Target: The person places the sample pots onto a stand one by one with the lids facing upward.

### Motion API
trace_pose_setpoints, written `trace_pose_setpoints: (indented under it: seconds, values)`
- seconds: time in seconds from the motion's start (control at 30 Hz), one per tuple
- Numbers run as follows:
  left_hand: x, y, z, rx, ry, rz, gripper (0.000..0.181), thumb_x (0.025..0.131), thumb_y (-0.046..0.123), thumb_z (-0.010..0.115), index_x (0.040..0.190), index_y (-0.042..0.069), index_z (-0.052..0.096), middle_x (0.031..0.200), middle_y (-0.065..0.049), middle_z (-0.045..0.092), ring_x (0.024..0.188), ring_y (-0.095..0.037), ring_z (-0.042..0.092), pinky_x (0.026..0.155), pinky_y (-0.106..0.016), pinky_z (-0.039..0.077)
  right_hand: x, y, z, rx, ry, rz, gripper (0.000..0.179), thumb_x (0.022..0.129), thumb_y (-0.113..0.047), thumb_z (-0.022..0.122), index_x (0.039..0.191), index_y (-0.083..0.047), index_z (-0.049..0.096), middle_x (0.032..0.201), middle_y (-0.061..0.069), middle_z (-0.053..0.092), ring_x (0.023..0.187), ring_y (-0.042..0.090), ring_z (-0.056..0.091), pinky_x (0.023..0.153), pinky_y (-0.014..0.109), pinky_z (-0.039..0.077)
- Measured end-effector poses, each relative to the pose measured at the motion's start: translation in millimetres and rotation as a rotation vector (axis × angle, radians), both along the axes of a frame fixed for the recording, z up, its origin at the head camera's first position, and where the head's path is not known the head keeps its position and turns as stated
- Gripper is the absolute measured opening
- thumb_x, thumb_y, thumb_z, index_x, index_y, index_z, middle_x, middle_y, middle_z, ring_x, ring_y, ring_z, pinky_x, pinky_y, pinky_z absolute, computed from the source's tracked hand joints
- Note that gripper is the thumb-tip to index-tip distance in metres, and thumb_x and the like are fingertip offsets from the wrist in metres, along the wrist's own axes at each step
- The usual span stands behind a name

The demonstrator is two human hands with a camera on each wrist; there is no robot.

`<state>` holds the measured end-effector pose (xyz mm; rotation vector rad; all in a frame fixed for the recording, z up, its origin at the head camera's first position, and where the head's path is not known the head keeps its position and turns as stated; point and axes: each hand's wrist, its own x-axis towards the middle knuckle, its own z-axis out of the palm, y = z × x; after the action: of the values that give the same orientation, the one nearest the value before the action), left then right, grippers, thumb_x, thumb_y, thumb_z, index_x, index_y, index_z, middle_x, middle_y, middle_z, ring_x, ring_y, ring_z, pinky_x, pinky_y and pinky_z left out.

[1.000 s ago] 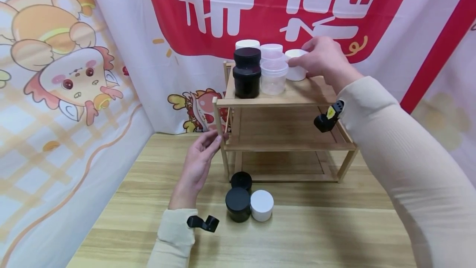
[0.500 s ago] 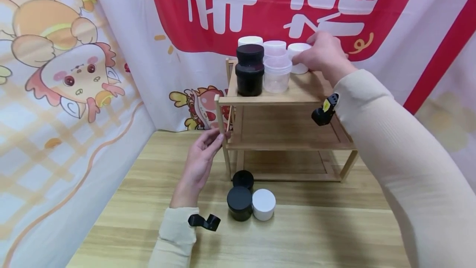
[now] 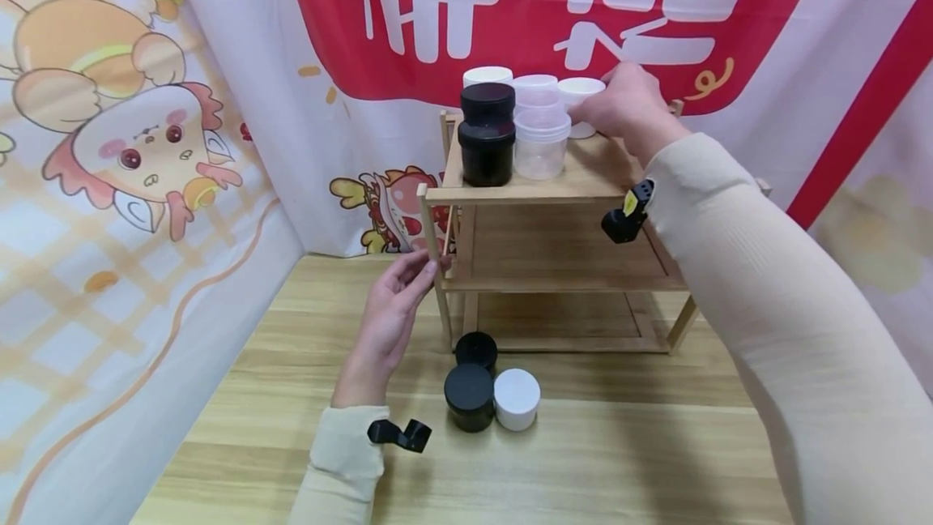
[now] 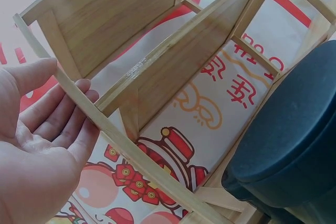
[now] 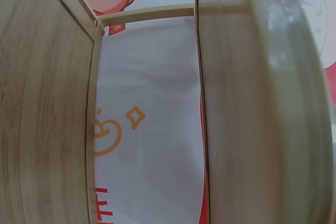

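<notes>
In the head view a three-tier wooden rack stands on the table. My left hand holds its front left post, thumb on one side and fingers on the other, as the left wrist view shows. At the back of the top shelf my right hand grips a white jar, whose right side the fingers cover. Left of it are stacked clear plastic jars, a stack of black jars and, behind that, a white jar. The right hand is out of sight in its own wrist view.
Before the rack, a black lidded jar, a smaller black jar and a white lidded jar sit close together on the wooden table. A printed cloth hangs right behind the rack.
My right hand and the white jar have shifted back on the top shelf, towards the cloth. The left hand stays at the post. The head view has shifted slightly.
</notes>
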<state>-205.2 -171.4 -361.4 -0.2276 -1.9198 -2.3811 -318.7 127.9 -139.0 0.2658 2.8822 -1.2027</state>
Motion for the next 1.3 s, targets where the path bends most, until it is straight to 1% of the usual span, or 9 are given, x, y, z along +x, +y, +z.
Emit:
trace_pose_setpoints:
  seconds: [0.13,0.27,0.47,0.63,0.9,1.0,1.1,1.2,1.3]
  values:
    - [-1.7,0.8,-0.8,-0.003,0.0,-0.002,0.04,0.11,0.013,0.061,0.148,0.0,0.055,0.132,-0.003,0.072,0.133,-0.02,0.062,0.127,-0.037,0.041,-0.7,1.8,-1.9,-0.024,0.004,-0.008,0.089,0.093,-0.047,0.082,0.164,-0.019,0.035,0.159,0.005,0.047,0.136,0.024,0.049,0.12,0.044,0.049]
    - [-2.7,0.5,-1.6,-0.001,-0.002,0.002,0.039,0.11,0.012,0.06,0.147,0.001,0.056,0.132,-0.002,0.072,0.133,-0.021,0.061,0.126,-0.037,0.042,-0.9,1.3,-3.7,-0.033,0.009,-0.015,0.091,0.091,-0.046,0.084,0.164,-0.02,0.035,0.159,0.004,0.046,0.137,0.024,0.049,0.12,0.044,0.049]
    - [-2.6,-1.9,-2.5,-0.008,-0.003,-0.007,0.039,0.11,0.015,0.061,0.148,0.003,0.056,0.133,-0.002,0.071,0.134,-0.02,0.061,0.127,-0.037,0.041,-0.5,-1.1,-4.9,-0.017,0.023,-0.011,0.088,0.093,-0.044,0.083,0.164,-0.019,0.037,0.16,0.004,0.047,0.136,0.024,0.049,0.122,0.044,0.047]
    - [-2.6,-2.0,-2.5,-0.01,-0.007,-0.011,0.039,0.11,0.015,0.061,0.147,0.004,0.056,0.137,-0.005,0.069,0.135,-0.021,0.06,0.128,-0.037,0.04,2.3,0.0,-6.9,-0.017,0.025,-0.002,0.094,0.091,-0.047,0.084,0.165,-0.019,0.033,0.162,0.006,0.045,0.138,0.025,0.048,0.122,0.045,0.047]
    - [-4.5,0.0,-1.5,-0.011,-0.002,-0.015,0.039,0.11,0.015,0.062,0.147,0.004,0.057,0.135,-0.004,0.07,0.134,-0.021,0.061,0.128,-0.037,0.041,7.1,9.7,-8.1,-0.017,0.03,-0.006,0.1,0.088,-0.049,0.086,0.166,-0.02,0.031,0.165,0.006,0.044,0.14,0.026,0.047,0.121,0.046,0.048]
    - [-5.1,1.4,-0.9,-0.011,-0.005,-0.013,0.038,0.11,0.015,0.062,0.147,0.005,0.057,0.135,-0.005,0.069,0.134,-0.021,0.061,0.127,-0.036,0.041,12.9,15.7,-7.9,-0.004,0.04,-0.005,0.1,0.088,-0.049,0.086,0.166,-0.019,0.031,0.165,0.008,0.043,0.141,0.028,0.047,0.121,0.048,0.048]
    - [-5.0,1.9,-0.9,-0.008,-0.004,-0.01,0.038,0.11,0.015,0.062,0.146,0.005,0.058,0.138,-0.009,0.069,0.135,-0.023,0.06,0.127,-0.036,0.042,22.3,21.1,-7.9,0.017,0.074,-0.007,0.099,0.089,-0.053,0.084,0.165,-0.018,0.032,0.165,0.009,0.044,0.141,0.029,0.047,0.12,0.048,0.05]
    - [-4.7,1.5,-1.7,-0.007,-0.003,-0.006,0.039,0.11,0.015,0.061,0.147,0.003,0.057,0.139,-0.009,0.069,0.136,-0.023,0.06,0.125,-0.034,0.043,36.0,26.5,-9.6,0.012,0.125,-0.01,0.097,0.09,-0.057,0.081,0.165,-0.017,0.034,0.165,0.01,0.047,0.142,0.03,0.048,0.12,0.046,0.05]
    - [-3.9,0.9,-2.5,-0.006,-0.006,-0.004,0.041,0.11,0.014,0.061,0.149,0.001,0.054,0.136,-0.004,0.07,0.135,-0.021,0.059,0.123,-0.031,0.044,52.6,33.6,-12.7,-0.023,0.168,-0.007,0.095,0.09,-0.061,0.079,0.164,-0.018,0.037,0.164,0.009,0.05,0.144,0.03,0.049,0.121,0.046,0.049]
